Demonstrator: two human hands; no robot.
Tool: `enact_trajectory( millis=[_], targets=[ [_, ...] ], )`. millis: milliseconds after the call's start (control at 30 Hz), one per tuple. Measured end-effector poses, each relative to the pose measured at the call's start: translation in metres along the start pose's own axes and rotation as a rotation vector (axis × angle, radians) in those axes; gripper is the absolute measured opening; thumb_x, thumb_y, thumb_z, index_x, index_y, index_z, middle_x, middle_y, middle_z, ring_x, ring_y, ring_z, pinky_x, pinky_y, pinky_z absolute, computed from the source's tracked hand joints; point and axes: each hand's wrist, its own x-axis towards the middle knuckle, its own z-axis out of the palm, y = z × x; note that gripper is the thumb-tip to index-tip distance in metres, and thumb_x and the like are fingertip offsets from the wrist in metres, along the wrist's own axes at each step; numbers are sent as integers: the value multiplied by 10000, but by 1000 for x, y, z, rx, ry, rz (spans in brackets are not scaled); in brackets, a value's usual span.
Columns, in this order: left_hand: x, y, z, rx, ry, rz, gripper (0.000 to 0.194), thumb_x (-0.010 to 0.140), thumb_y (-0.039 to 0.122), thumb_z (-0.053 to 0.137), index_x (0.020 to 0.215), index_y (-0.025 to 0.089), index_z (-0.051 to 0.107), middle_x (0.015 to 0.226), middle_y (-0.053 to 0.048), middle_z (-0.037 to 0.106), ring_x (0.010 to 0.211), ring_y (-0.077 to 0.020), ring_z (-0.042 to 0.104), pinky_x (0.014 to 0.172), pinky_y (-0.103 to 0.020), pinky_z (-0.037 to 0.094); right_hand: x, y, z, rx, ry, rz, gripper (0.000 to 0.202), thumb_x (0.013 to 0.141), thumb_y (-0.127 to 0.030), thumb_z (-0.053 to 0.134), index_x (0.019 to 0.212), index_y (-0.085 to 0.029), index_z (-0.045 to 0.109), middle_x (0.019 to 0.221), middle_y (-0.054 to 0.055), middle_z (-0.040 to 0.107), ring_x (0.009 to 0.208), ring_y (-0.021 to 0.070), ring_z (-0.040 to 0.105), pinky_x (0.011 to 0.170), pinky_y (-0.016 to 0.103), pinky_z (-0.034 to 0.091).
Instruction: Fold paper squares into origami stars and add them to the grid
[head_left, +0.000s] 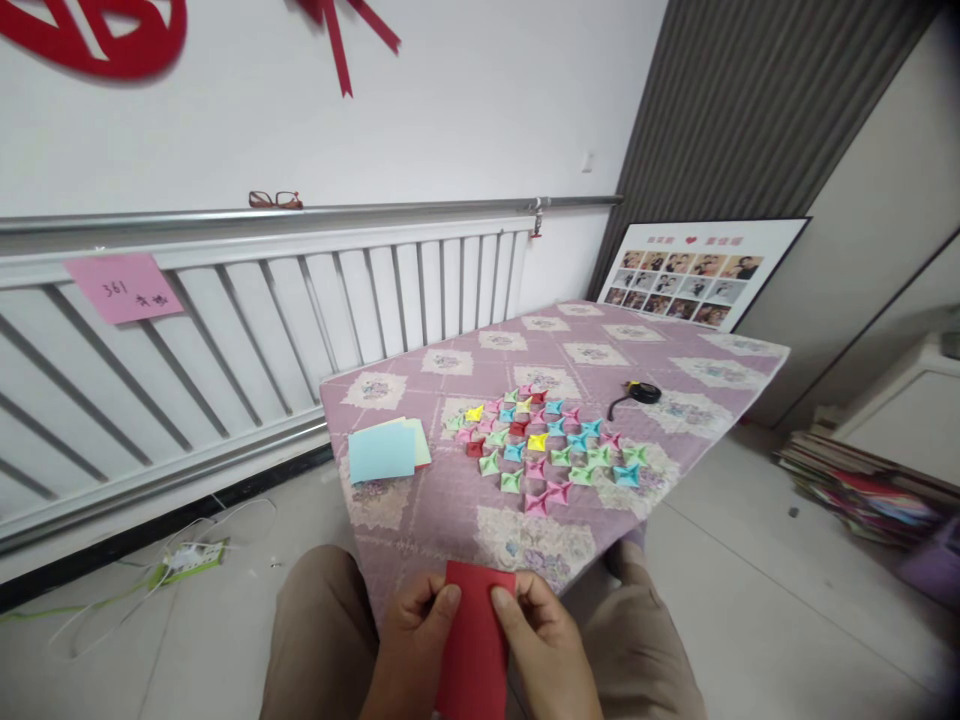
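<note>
A red sheet of paper (474,640) is held upright at the bottom centre, over the near edge of the table. My left hand (420,625) pinches its left edge between thumb and fingers. On its right edge, my right hand (538,625) is closed the same way, the thumb lying on the front of the paper. Beyond both hands, several small folded paper pieces (537,442) in pink, green, blue, yellow and red stand in rows on the table. A stack of light blue and pale paper (382,453) lies to their left.
The patterned tablecloth (450,510) covers the table. A black tape measure (643,392) lies at right. Behind stand a white radiator (360,300) with a pink note (124,288), glasses (275,200) on the pipe, and a photo board (697,270). A power strip (195,560) is on the floor.
</note>
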Motion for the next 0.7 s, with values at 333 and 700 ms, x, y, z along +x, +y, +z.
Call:
enact_trajectory(
  millis=[333,700],
  targets=[
    [2,-13,-5,-65,-30,31,393,753,535,648,686,159,558,594,31,553,524,-99,439,514,-215,368,-3,0,1,-120,14,-40,452,808,-611,505,626,-199,543,604,-25,485,588,133,418,566,229,376],
    [4,-15,-3,-43,6,73,421,710,543,680,622,165,518,561,44,512,522,-91,402,510,-204,341,0,0,1,-60,77,-18,417,772,-596,563,636,-203,526,586,-37,464,571,127,400,534,217,359]
  ],
)
